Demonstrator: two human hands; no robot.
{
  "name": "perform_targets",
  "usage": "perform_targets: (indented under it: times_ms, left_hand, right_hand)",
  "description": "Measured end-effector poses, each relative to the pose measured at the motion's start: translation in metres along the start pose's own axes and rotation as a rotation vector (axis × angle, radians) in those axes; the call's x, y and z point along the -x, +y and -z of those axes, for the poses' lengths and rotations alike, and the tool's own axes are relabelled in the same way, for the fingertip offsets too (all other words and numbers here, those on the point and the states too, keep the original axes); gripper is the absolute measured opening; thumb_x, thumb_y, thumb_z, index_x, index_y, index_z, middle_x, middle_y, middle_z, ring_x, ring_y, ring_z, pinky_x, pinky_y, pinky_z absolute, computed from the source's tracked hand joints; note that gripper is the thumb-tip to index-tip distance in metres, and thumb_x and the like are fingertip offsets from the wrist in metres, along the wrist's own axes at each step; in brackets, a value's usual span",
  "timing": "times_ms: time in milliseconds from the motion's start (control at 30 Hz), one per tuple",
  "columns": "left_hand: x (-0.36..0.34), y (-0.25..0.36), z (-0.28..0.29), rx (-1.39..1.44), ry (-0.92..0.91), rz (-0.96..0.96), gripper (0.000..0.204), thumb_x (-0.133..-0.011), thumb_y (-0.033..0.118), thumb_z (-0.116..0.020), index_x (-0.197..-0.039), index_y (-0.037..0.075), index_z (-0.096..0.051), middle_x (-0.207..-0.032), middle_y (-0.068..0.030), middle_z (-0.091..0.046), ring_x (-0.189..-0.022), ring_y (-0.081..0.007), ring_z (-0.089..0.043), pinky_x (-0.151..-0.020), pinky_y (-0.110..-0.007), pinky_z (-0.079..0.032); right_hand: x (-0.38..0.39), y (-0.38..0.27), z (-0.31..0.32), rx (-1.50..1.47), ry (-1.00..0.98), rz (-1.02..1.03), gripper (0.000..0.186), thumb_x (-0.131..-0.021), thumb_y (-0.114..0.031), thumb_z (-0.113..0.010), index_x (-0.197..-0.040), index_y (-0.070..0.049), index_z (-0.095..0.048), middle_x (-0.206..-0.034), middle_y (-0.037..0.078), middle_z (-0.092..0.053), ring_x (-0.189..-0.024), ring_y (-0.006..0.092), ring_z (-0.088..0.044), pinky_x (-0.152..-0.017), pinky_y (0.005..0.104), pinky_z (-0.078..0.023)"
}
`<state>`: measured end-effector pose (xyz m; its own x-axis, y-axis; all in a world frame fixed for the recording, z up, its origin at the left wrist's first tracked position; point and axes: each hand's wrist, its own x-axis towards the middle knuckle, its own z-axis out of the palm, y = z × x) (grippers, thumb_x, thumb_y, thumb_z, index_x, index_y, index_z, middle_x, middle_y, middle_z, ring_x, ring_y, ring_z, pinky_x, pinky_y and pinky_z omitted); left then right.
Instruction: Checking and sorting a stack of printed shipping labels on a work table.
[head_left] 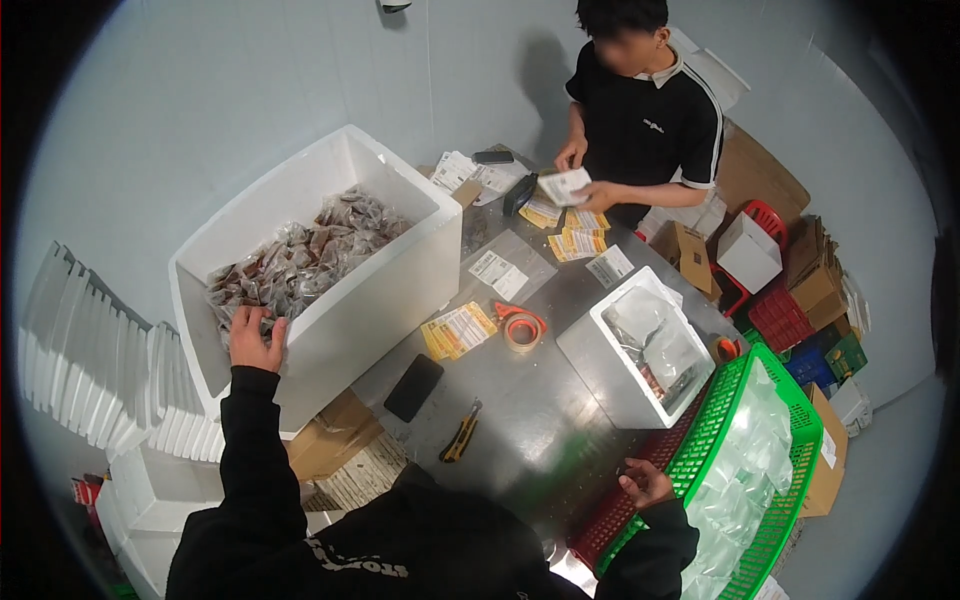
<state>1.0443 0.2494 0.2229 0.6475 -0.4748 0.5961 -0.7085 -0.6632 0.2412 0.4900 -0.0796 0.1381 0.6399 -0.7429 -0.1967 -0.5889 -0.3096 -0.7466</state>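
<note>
My left hand (257,340) reaches over the near wall of a large white foam box (385,275), its fingertips at the heap of small clear packets (310,250) with brown contents. The thumb stands apart from the fingers, and I see no packet lifted. My right hand (647,484) is over the table's near right side, beside a green plastic basket (808,430) of clear plastic bags (745,470). Its fingers are curled together; whatever they may hold is too small to make out. A smaller white foam box (610,375) with clear bagged contents stands just beyond it.
On the metal table (530,420) lie a phone (414,388), a yellow box cutter (461,432), a tape dispenser (521,328) and yellow-white labels (458,331). Across it a co-worker (645,110) holds white papers (566,187). Foam lids (100,350) are stacked at left, cartons (815,275) at right.
</note>
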Motion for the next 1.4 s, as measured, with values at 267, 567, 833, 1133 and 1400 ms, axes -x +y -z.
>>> perform_targets:
  times_ms: [267, 567, 833, 1133, 1400]
  left_hand:
    - [0.000, -0.003, 0.001, 0.005, -0.010, 0.002, 0.031, -0.083, 0.030, -0.061, -0.089, 0.000, -0.055, -0.090, -0.0182, -0.051, -0.088, -0.0385, -0.052, -0.077, -0.043, -0.042]
    - [0.021, 0.038, -0.024, 0.146, 0.359, -0.348, 0.017, -0.073, 0.011, -0.065, -0.087, 0.005, -0.058, -0.087, -0.0138, -0.056, -0.081, -0.0334, -0.054, -0.074, -0.043, -0.043]
    - [0.101, 0.200, -0.214, 1.222, -0.705, 0.733, 0.054, -0.086, 0.046, -0.060, -0.114, 0.002, -0.049, -0.104, -0.0098, -0.057, -0.086, -0.0204, -0.056, -0.074, -0.034, -0.047]
    - [0.064, 0.242, -0.282, 1.332, -0.803, 1.010, 0.075, -0.079, 0.061, -0.061, -0.125, 0.005, -0.041, -0.112, -0.0125, -0.050, -0.098, -0.0238, -0.053, -0.082, -0.038, -0.046]
    - [0.096, 0.210, -0.322, 1.336, -0.690, 1.264, 0.031, -0.083, 0.036, -0.060, -0.092, 0.007, -0.055, -0.067, -0.0021, -0.046, -0.053, -0.0145, -0.046, -0.045, -0.032, -0.040]
  right_hand:
    - [0.000, -0.003, -0.001, -0.019, -0.002, 0.025, 0.045, -0.080, -0.033, -0.070, -0.113, -0.005, -0.059, -0.084, 0.012, -0.066, -0.067, 0.0184, -0.065, -0.062, 0.0311, -0.051]
    - [0.002, -0.001, 0.002, 0.026, -0.024, 0.005, 0.044, -0.081, -0.032, -0.070, -0.114, -0.005, -0.058, -0.084, 0.012, -0.066, -0.068, 0.0198, -0.065, -0.064, 0.0316, -0.052]
    - [-0.002, 0.002, 0.000, -0.055, -0.049, -0.032, 0.045, -0.081, -0.031, -0.070, -0.116, -0.006, -0.057, -0.088, 0.012, -0.065, -0.074, 0.0198, -0.065, -0.066, 0.0317, -0.052]
    - [-0.001, -0.006, 0.001, -0.017, -0.080, -0.108, 0.044, -0.084, -0.028, -0.069, -0.119, -0.006, -0.056, -0.093, 0.010, -0.067, -0.076, 0.0169, -0.063, -0.069, 0.0304, -0.051]
    - [0.001, -0.010, 0.002, -0.064, -0.024, -0.075, 0.045, -0.081, -0.030, -0.070, -0.116, -0.004, -0.057, -0.087, 0.013, -0.066, -0.073, 0.0205, -0.065, -0.066, 0.0320, -0.052]
